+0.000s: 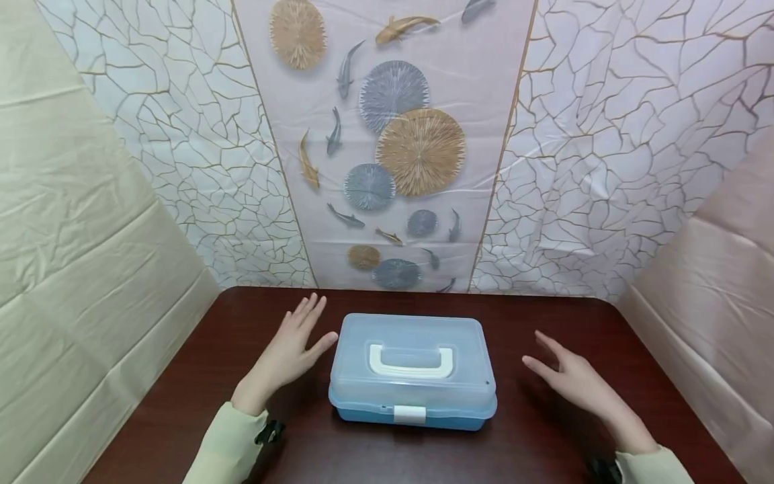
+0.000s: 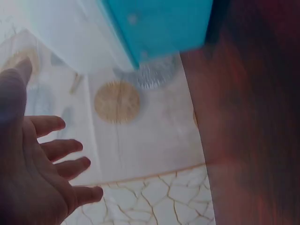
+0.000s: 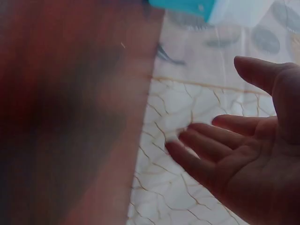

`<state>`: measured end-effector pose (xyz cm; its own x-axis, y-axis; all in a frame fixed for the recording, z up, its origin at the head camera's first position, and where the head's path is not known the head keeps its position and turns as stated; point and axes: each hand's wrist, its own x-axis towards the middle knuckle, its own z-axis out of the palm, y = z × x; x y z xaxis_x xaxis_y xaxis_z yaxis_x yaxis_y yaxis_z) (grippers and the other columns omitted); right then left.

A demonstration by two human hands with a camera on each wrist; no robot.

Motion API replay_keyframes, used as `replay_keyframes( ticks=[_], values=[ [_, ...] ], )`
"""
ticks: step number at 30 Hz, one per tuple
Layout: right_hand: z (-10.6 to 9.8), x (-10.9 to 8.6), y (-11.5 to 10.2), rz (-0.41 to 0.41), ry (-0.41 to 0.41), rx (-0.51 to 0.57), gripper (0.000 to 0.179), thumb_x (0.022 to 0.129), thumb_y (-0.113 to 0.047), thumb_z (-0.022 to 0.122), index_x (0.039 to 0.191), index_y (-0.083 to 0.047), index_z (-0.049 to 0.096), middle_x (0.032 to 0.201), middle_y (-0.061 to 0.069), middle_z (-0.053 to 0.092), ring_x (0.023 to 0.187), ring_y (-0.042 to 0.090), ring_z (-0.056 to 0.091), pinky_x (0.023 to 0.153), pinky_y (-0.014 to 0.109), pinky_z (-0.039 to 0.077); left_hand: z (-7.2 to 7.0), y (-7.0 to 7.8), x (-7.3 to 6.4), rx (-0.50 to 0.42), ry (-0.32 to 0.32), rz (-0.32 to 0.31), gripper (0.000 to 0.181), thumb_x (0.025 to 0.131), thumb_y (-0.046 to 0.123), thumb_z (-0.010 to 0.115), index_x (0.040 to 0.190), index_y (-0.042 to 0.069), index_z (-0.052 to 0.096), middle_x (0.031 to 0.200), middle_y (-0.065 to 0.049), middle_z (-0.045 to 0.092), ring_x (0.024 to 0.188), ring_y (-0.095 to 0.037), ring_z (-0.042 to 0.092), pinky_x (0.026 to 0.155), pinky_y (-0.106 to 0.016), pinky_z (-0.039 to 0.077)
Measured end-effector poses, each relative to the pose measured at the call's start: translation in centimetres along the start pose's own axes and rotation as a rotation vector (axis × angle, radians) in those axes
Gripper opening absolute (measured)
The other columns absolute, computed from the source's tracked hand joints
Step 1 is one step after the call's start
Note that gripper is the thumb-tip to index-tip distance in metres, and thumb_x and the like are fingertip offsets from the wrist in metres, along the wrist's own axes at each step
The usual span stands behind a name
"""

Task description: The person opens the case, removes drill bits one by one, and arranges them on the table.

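Observation:
A blue plastic storage box (image 1: 414,396) with a translucent lid stands on the dark wooden table. Its white carry handle (image 1: 411,371) lies folded down on the lid, and a white latch (image 1: 410,415) sits at the middle of the front, with the lid down. My left hand (image 1: 293,353) is held near the box's left side, fingers spread, holding nothing. To the right of the box, farther off, my right hand (image 1: 571,376) hovers with fingers extended and nothing in it. Both wrist views show the palms bare, with part of the box (image 2: 164,26) at the top.
The reddish-brown table (image 1: 363,464) reaches back to a patterned cloth wall (image 1: 417,222) with fish and round motifs. Plain cream cloth (image 1: 91,269) hangs at the left side, and similar cloth (image 1: 701,323) on the right. Each wrist carries a dark strap.

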<state>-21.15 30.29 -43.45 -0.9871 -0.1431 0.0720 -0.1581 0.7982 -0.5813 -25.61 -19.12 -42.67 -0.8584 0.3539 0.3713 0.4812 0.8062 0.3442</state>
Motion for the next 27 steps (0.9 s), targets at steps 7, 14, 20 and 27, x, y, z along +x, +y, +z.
replay_keyframes(
  ticks=[7,14,20,27],
  values=[
    [2.1,-2.9,-0.4,0.059,-0.194,0.163,0.067,0.089,-0.042,0.058,0.138,0.000,0.039,0.114,0.012,0.062,0.103,0.029,0.058,0.076,0.038,0.048,0.4,2.9,-2.4,-0.005,-0.065,0.169,0.072,0.091,0.056,0.045,0.147,0.015,0.026,0.152,-0.001,0.020,0.139,-0.019,0.011,0.108,-0.052,0.009],
    [3.4,-4.3,-0.5,0.046,-0.587,0.567,0.040,0.098,-0.023,0.048,0.120,0.009,0.054,0.098,0.014,0.064,0.086,0.029,0.061,0.069,0.036,0.052,0.7,4.1,-2.9,0.039,-0.109,0.228,0.076,0.089,0.061,0.045,0.147,0.014,0.027,0.153,-0.005,0.016,0.140,-0.015,0.007,0.110,-0.042,0.005],
    [6.1,-5.2,-1.9,0.057,-0.772,0.865,0.041,0.100,-0.017,0.042,0.127,0.013,0.045,0.109,0.016,0.061,0.099,0.030,0.060,0.081,0.038,0.050,1.0,4.2,-2.9,0.037,-0.113,0.216,0.083,0.086,0.063,0.046,0.148,0.014,0.023,0.154,-0.008,0.011,0.139,-0.022,0.014,0.109,-0.044,0.016],
    [8.8,-5.0,-4.1,0.238,-0.849,1.197,0.051,0.100,-0.023,0.041,0.135,0.014,0.035,0.128,0.021,0.051,0.118,0.026,0.050,0.098,0.040,0.038,1.1,4.9,-3.0,0.032,-0.125,0.190,0.086,0.084,0.066,0.047,0.148,0.014,0.022,0.154,-0.006,0.010,0.139,-0.022,0.015,0.103,-0.044,0.029]
  ],
)
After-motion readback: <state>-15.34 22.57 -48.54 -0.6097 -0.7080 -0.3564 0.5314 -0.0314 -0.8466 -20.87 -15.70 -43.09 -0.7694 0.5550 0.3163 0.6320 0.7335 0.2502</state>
